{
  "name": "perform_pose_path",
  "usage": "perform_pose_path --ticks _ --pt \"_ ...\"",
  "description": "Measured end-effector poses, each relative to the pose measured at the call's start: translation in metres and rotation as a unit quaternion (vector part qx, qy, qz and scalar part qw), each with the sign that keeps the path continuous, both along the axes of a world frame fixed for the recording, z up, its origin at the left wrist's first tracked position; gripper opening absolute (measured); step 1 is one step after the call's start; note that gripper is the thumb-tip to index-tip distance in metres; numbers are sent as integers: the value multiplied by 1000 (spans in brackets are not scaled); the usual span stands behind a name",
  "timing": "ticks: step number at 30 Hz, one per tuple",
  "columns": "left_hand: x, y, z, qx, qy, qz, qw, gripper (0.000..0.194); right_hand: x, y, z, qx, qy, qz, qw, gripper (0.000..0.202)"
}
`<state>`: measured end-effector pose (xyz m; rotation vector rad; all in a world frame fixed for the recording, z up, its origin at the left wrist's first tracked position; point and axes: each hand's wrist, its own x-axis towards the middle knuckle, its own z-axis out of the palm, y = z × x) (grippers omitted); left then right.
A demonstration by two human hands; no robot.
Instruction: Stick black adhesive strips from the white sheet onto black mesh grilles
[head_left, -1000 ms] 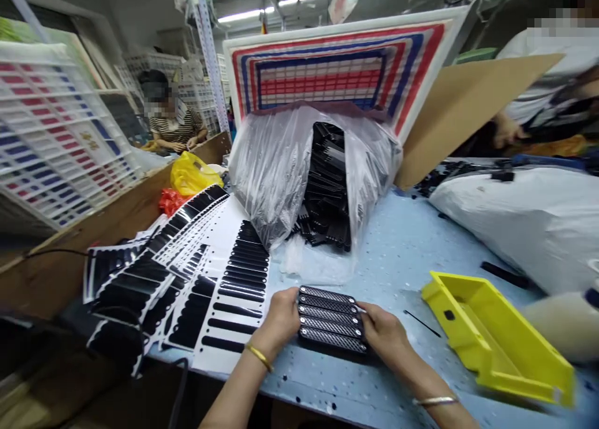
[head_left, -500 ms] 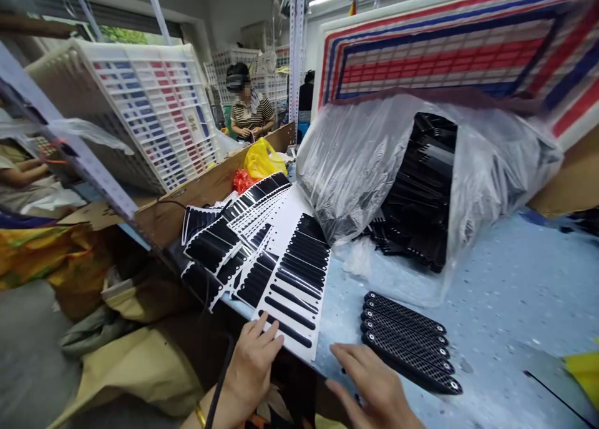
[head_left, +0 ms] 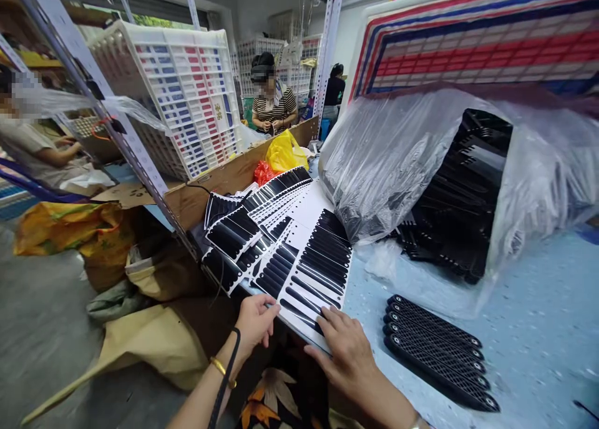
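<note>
5 textured black bars (head_left: pixel 437 354) lie side by side on the pale blue surface (head_left: pixel 528 329), to the right of the front sheet (head_left: pixel 322 266), apart from it and from both hands. The front sheet, white with rows of rounded black strips (head_left: pixel 299 316), rests near the edge of the surface. The left hand (head_left: pixel 256 320) is at the near left corner of the front sheet, its fingers bent and its thumb close to the forefinger; whether it pinches the corner cannot be told. A gold bracelet (head_left: pixel 219 366) and a black cord (head_left: pixel 224 379) show at the left wrist. The right hand (head_left: pixel 344 341) is open, palm down, its fingertips resting on the near end of the front sheet and its thumb pointing towards the left hand.

To the left of the front sheet, further sheets (head_left: pixel 234 232) overlap in a loose fan. Behind it and to its right, a clear plastic bag (head_left: pixel 388 160) gapes over a heap of black pieces (head_left: pixel 458 210). Beyond the fan, a yellow bag (head_left: pixel 286 151) adjoins a red bag (head_left: pixel 264 172), beside a wooden board (head_left: pixel 243 167). Farther behind the front sheet, a person in a striped top (head_left: pixel 275 109) is seated.
</note>
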<state>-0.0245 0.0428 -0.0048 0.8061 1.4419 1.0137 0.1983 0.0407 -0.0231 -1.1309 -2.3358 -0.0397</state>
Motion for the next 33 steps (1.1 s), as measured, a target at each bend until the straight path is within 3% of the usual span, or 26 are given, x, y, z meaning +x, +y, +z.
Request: perform_pose_path --ticks 8,15,18,21,25,30,33 --pt "23 -8 7 11 -150 28 988 48 10 -14 -7 -7 25 26 999 25" --pt "32 -22 11 22 -171 4 985 40 11 -14 16 29 115 49 992 19" --pt "37 -26 15 26 -187 -17 982 36 -1 -12 25 -1 158 51 986 15" --pt "44 -25 19 35 -191 -27 980 33 -16 -8 23 -30 206 61 976 18" --pt "53 -19 19 36 -212 -40 976 31 -23 -6 20 -141 258 53 954 18" --pt "59 -17 11 12 -193 -68 979 32 -15 2 34 -337 293 24 895 21" --pt "58 -14 10 -11 -167 -71 983 39 -14 11 37 -379 274 26 884 27"
